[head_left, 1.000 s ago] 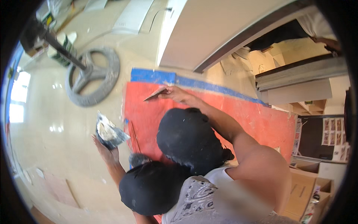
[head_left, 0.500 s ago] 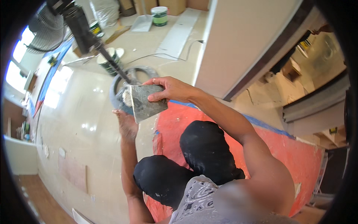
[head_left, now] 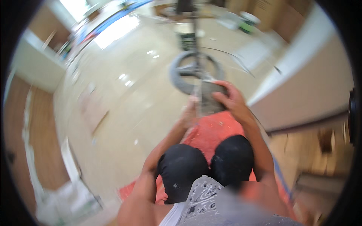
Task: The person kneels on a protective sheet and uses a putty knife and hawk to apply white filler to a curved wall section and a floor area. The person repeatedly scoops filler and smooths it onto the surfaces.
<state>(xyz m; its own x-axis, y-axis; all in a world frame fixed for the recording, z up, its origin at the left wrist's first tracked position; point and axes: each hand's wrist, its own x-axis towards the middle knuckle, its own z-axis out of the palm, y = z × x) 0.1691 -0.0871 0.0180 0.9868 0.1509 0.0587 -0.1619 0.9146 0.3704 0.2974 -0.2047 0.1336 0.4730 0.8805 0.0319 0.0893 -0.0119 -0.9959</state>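
My right hand grips a square, dark grey, stone-look tile by its right side, thumb across the face and fingers over the top. The tile is held up in front of my knees, with a pale strip along its left edge. My left hand is raised beside that pale edge. Motion smears its fingers, so their closure and any contact with the tile are unclear. Just beyond the tile stands the grey ring base of a fan, partly hidden by the tile and my right hand.
A thin dark pole rises from the base. Behind it are a tub and a green-and-white bucket. Red sheeting lies beneath my knees. A cable crosses the floor, and a wall stands at right.
The view has swung, so the tile, hands and fan base appear farther right. The tile now looks more upright. My left hand's fingers have become blurred; my right hand keeps its grip.
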